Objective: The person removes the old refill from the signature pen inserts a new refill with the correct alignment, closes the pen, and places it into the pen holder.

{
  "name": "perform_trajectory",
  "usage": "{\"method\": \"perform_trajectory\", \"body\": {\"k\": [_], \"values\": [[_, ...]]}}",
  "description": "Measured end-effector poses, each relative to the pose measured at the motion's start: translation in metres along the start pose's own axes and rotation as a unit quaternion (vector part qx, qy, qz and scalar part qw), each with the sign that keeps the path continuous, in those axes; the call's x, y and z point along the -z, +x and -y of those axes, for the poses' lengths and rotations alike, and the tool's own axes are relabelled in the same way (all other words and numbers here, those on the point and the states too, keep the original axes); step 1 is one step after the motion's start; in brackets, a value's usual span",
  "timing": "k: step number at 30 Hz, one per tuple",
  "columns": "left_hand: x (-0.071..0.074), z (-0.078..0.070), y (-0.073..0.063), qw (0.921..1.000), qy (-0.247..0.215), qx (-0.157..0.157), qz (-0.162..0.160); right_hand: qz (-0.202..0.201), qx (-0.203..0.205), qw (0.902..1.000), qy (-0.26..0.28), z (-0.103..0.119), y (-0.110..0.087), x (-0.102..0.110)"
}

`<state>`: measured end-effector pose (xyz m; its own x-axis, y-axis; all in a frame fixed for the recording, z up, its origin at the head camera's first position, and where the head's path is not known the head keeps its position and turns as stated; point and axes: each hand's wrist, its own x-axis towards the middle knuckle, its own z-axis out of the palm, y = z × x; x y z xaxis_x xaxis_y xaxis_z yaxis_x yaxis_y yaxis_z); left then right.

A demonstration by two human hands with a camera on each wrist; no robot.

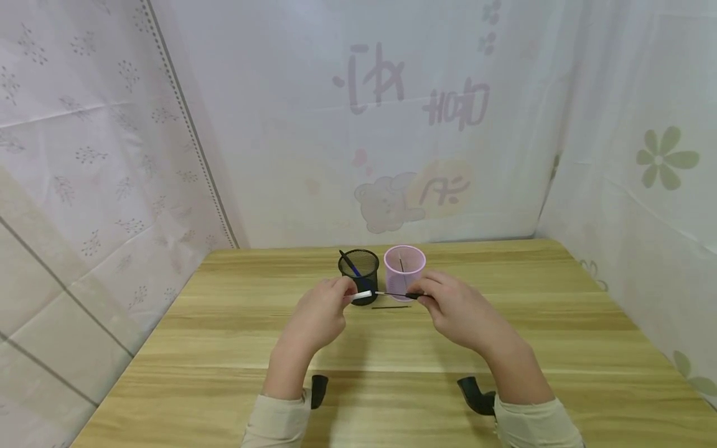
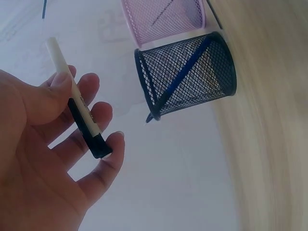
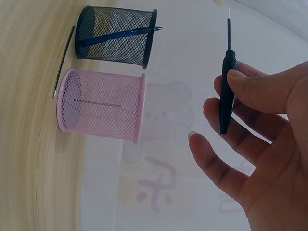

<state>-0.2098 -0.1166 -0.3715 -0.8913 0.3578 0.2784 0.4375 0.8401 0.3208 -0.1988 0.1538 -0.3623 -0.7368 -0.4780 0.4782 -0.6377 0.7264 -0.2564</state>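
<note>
My left hand pinches a white pen barrel with a black end and black clip, between thumb and fingers. Opposite it, my right hand grips the black front part of a pen, from which a thin refill sticks out. In the head view the refill's tip points at the barrel's white end, a small gap apart. Behind the hands stand a black mesh pen holder with a blue pen leaning in it, and a pink mesh pen holder containing a thin dark stick.
A thin dark refill-like stick lies on the wooden table in front of the holders. Dark curved pieces show beside both wrists. Printed curtains hang behind the table and at its sides.
</note>
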Motion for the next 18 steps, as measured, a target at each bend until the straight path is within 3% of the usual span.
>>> {"method": "perform_trajectory", "body": {"k": [15,18], "values": [[0.0004,-0.0079,-0.0016,0.9998,-0.005,-0.018,-0.01,0.0,0.001,1.0,-0.003,0.0023,-0.0009,0.0016],[-0.0001,-0.0088,-0.0015,0.9996,-0.003,-0.024,-0.013,0.0,0.003,0.9998,0.019,0.0025,-0.0006,0.0025]]}}
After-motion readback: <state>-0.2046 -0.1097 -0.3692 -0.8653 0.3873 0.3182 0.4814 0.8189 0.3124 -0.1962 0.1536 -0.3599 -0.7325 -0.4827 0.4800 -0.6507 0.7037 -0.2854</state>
